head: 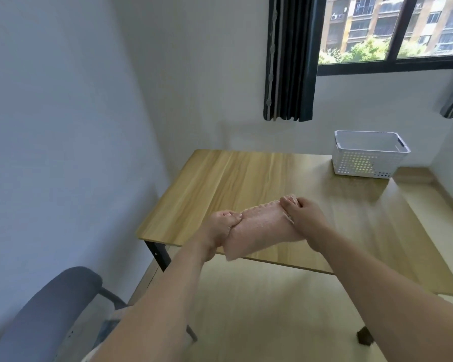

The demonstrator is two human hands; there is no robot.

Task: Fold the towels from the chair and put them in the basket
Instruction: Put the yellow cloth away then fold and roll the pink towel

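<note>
A pale pink towel (pixel 259 229) is stretched between both hands above the near edge of the wooden table (pixel 246 178). My left hand (pixel 221 232) grips its left end and my right hand (pixel 305 216) grips its right end. A white perforated basket (pixel 368 155) stands at the table's far right corner; its inside looks bare. The grey chair (pixel 50 304) is at the lower left, and more cloth (pixel 110 325) shows on its seat, mostly hidden by my left forearm.
White walls close in on the left and behind the table. A dark curtain (pixel 289 58) hangs beside the window at the back. Pale floor lies in front of the table and to its right.
</note>
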